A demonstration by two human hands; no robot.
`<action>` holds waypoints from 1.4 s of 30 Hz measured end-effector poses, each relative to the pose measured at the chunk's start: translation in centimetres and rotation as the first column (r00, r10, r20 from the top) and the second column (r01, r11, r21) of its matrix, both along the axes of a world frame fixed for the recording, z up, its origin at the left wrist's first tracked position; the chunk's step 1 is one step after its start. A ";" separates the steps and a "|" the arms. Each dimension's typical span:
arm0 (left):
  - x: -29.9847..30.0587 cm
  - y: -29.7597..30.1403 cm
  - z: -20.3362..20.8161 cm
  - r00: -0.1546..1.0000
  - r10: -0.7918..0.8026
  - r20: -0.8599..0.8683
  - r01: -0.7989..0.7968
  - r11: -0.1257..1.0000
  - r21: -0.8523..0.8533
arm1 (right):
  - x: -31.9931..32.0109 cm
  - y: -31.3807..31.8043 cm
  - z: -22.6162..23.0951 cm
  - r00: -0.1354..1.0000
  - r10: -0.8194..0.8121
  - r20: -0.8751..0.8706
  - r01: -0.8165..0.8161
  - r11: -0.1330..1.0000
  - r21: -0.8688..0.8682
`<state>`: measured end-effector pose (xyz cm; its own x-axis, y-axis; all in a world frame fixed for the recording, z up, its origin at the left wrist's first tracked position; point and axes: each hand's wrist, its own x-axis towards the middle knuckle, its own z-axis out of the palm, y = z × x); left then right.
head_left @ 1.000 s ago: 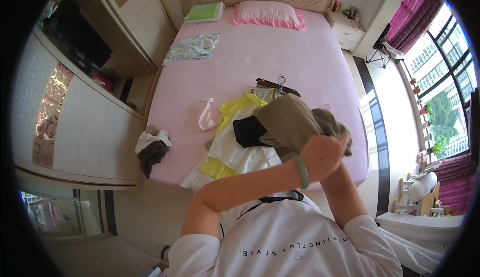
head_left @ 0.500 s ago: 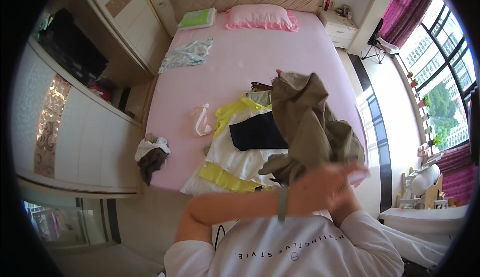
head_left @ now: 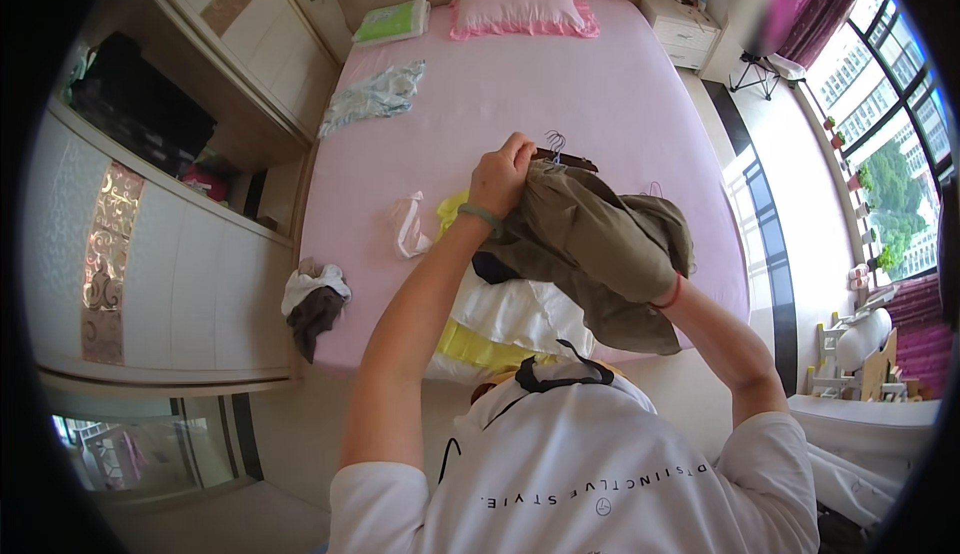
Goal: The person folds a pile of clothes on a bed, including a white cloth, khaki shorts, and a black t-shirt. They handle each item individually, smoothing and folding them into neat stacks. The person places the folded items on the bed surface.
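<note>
Left hand: fingers closed on the upper left edge of the brown garment; green bangle at the wrist.
Right hand: hidden by the cloth, grip cannot be told; red cord on the wrist.
Brown garment: centre of frame, bunched, partly covering the white-and-yellow clothes; hangers just above its top edge.
Shirt writing: white shirt, lower centre, one curved row of dark capitals, upside down; small round mark below.
Bundle: green and white, upper left on the bed; any print too small to read.
</note>
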<state>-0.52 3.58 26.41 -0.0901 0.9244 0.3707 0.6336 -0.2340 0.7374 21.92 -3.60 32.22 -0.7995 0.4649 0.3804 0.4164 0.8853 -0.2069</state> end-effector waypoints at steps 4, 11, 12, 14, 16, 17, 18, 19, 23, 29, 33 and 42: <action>0.9 0.8 1.1 0.998 0.037 -0.042 -0.036 0.999 0.012 | 3.8 0.1 -0.9 0.858 -0.265 -0.441 -0.202 0.614 -0.763; 4.3 -5.3 6.3 0.953 0.093 0.290 -0.180 0.940 0.289 | 3.3 4.5 1.2 0.589 -0.534 -0.606 -0.254 0.590 -0.766; 4.5 -6.9 7.0 0.918 0.043 0.395 -0.134 0.970 0.205 | 3.1 5.0 0.9 0.566 -0.558 -0.607 -0.239 0.594 -0.768; 5.3 -8.4 7.6 0.754 -0.014 0.657 0.279 0.912 -0.300 | 2.5 5.4 0.1 0.534 -0.595 -0.601 -0.230 0.582 -0.780; 6.6 -8.3 7.7 0.607 0.131 0.784 0.459 0.747 -0.480 | 1.2 5.2 -1.5 0.538 -0.627 -0.563 -0.229 0.534 -0.814; 7.3 -8.1 7.3 0.577 0.175 0.798 0.464 0.734 -0.496 | 0.4 5.0 -2.3 0.542 -0.643 -0.541 -0.239 0.499 -0.833; 7.6 -7.6 6.8 0.545 0.209 0.812 0.480 0.715 -0.507 | 0.0 4.7 -2.9 0.535 -0.661 -0.526 -0.247 0.473 -0.846; 7.4 -7.4 6.3 0.533 0.156 0.831 0.529 0.705 -0.472 | -0.4 4.7 -3.4 0.483 -0.701 -0.525 -0.336 0.406 -0.850; 7.2 -7.3 3.1 0.476 0.037 0.879 0.619 0.696 -0.364 | -1.1 6.3 -4.9 0.782 -0.563 -0.266 0.246 0.672 -0.699; 0.9 -5.3 -4.5 -0.134 0.103 0.986 0.560 0.828 -0.010 | 0.6 6.1 -4.7 0.833 -0.240 -0.499 -0.154 0.765 -0.625; -3.7 -3.0 0.3 0.254 -0.069 0.965 0.338 0.941 -0.022 | 1.5 2.1 -9.1 0.511 -0.459 -0.727 -0.812 0.019 -0.583; -18.3 -3.8 1.6 0.462 0.431 0.775 -0.123 0.897 -0.425 | 16.3 0.5 -5.5 0.575 -0.797 -0.185 -0.424 -0.097 -0.901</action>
<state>-18.85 -0.21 27.99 -0.4811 0.8276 -0.2893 -0.3264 0.1372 0.9352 38.25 -3.15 26.70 -0.3901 0.8191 -0.4206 -0.2807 -0.5408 -0.7929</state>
